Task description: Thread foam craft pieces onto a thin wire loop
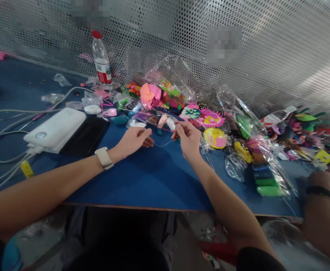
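A thin pale string (164, 145) sags slightly between my two hands, just above the blue table (142, 180). My left hand (135, 142), with a white band on its wrist, has its fingers curled together at the string's left end. At the other end, my right hand (188, 138) pinches the string between thumb and fingers. Just beyond my fingertips lie a white clay piece (170, 123) and a peach clay piece (162, 121), near clear plastic wrapping. The exact grip of the left fingertips is partly hidden.
A white power bank (56, 128) with cables and a black phone (86, 135) lie left. A bottle (101, 62) stands against the perforated metal panel (165, 34). Colourful clay pieces and bags spread along the back and right. A co-worker's hand (324, 180) is far right.
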The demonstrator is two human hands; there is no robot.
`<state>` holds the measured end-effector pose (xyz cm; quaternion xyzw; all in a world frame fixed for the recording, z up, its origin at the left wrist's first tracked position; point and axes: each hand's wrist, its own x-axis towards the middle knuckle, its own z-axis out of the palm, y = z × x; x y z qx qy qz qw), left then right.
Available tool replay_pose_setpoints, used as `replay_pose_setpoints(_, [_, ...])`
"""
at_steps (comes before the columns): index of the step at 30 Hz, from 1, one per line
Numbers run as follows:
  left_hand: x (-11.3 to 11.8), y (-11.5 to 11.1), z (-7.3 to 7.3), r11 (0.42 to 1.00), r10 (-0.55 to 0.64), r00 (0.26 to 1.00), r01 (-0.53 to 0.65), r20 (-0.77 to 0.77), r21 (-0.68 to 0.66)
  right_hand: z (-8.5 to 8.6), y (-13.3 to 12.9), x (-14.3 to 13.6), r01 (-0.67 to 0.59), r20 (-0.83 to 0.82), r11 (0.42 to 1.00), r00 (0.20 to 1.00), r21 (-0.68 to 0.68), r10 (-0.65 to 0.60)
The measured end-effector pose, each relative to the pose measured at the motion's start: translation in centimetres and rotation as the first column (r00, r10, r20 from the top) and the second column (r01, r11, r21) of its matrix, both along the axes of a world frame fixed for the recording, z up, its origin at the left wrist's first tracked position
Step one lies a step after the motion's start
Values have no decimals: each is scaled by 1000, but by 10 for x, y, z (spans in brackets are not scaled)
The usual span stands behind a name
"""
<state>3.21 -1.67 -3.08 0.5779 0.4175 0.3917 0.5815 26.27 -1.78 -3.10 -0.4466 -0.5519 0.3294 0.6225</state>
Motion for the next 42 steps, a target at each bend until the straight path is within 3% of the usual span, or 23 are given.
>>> replay_pose_setpoints(4, [-5,5,10,983,181,979,-182,93,2,1,2,3,18,-62,999,998,-38,-20])
replay_pose_setpoints(6, [-11,11,13,972,206,976,-212,70,101,2,3,4,16,-68,997,997,-69,-20])
replay_pose_setpoints(9, [-18,16,19,943,115,987,-74,-108,326,3,2,2,-29,-41,990,999,-135,24])
replay_pose_setpoints(12, [-20,15,22,882,16,962,115,-274,457,6,-3,-2,-141,-6,964,990,-226,144])
replay_pose_setpoints(18, [-14,8,16,725,143,905,180,-401,665,13,-17,-10,-344,13,842,923,-416,384])
replay_pose_setpoints(20, [-13,9,12,660,177,888,212,-423,721,14,-18,-9,-360,82,834,899,-419,430])
replay_pose_setpoints(26, [-13,11,4,502,183,835,374,-518,780,12,-18,-9,-385,216,854,854,-349,473])
replay_pose_setpoints(33, [-12,6,3,481,240,829,350,-505,804,9,-21,-15,-376,227,875,863,-305,451])
replay_pose_setpoints(36, [-13,8,4,444,251,819,377,-517,813,12,-24,-16,-384,215,863,859,-328,464])
replay_pose_setpoints(39, [-13,8,6,347,334,768,439,-547,829,16,-26,-15,-395,236,846,838,-359,491])
replay_pose_setpoints(42, [-11,7,7,238,449,700,505,-555,830,19,-28,-17,-348,358,869,807,-353,469])
